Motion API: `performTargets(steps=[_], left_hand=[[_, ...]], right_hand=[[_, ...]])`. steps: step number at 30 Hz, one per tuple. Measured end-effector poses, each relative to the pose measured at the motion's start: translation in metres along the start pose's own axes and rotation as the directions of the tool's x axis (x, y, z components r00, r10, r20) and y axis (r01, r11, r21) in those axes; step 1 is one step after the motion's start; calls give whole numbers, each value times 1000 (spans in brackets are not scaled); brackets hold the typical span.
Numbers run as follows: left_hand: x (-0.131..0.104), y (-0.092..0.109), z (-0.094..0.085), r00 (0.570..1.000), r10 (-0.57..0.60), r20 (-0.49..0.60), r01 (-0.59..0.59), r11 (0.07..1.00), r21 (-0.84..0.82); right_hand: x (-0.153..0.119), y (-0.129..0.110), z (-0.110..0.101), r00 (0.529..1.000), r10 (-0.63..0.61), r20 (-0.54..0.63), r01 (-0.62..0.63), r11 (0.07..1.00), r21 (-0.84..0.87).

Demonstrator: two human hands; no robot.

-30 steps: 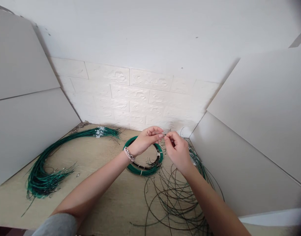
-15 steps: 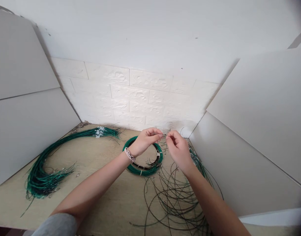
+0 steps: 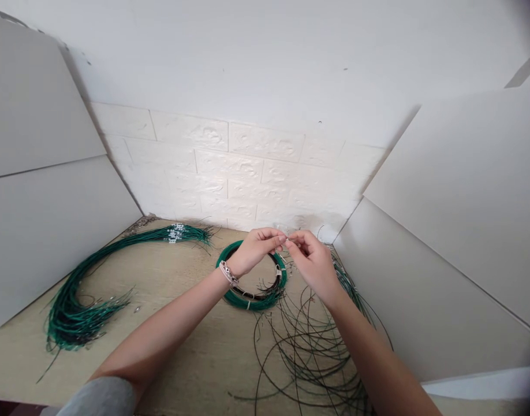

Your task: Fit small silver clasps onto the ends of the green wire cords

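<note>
My left hand (image 3: 260,248) and my right hand (image 3: 312,260) meet fingertip to fingertip over the far part of the table. Both are closed in a pinch, thumb against forefinger. Whatever lies between the fingertips is too small to make out. Beneath the left hand rests a round coil of green and dark wire (image 3: 247,304), tied with pale bands and partly covered by that hand. Below the right hand and forearm spreads a loose heap of thin dark wires (image 3: 308,346), its right side partly hidden by the arm.
On the left of the table (image 3: 182,323) lies a curved bundle of green wires (image 3: 81,283), with small white connectors (image 3: 176,232) near its far end. Grey panels (image 3: 44,231) flank the left side, with another panel (image 3: 421,289) at right. A white brick-patterned wall (image 3: 243,167) closes the back.
My right hand has shifted slightly left, so its fingertips now touch those of my left hand; a small gap was there before. The wires lie as they were.
</note>
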State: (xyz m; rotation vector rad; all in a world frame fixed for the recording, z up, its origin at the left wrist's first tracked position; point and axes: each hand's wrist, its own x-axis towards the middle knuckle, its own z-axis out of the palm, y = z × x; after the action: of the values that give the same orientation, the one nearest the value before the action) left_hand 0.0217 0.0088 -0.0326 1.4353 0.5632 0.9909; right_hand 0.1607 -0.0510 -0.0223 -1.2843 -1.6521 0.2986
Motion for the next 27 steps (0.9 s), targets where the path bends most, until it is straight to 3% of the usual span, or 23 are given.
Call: performTargets(steps=[6,13,19,22,24,27], left_hand=[[-3,3,5,1000,7,15,-7,1000,21],[-2,1,6,1000,-21,-23,21,1000,-12],[1,7,-1,997,-8,-74,5,999,-51],[1,11,-3,998,-12,-68,10,1000,-21],[1,11,-4,997,-15,-69,12,999,-50],[0,10,-4,998,-41,-56,31,983,-180]], right_hand=[[0,-1,2,985,-159,-62,151,981,-120],[0,2,5,997,-54,-57,47,991,-123],[3,8,4,995,-53,-80,44,993,-109],[4,7,3,998,35,-59,-34,999,16],[5,8,3,989,148,26,-150,974,172],[7,10,4,931,284,230,-362,802,475]])
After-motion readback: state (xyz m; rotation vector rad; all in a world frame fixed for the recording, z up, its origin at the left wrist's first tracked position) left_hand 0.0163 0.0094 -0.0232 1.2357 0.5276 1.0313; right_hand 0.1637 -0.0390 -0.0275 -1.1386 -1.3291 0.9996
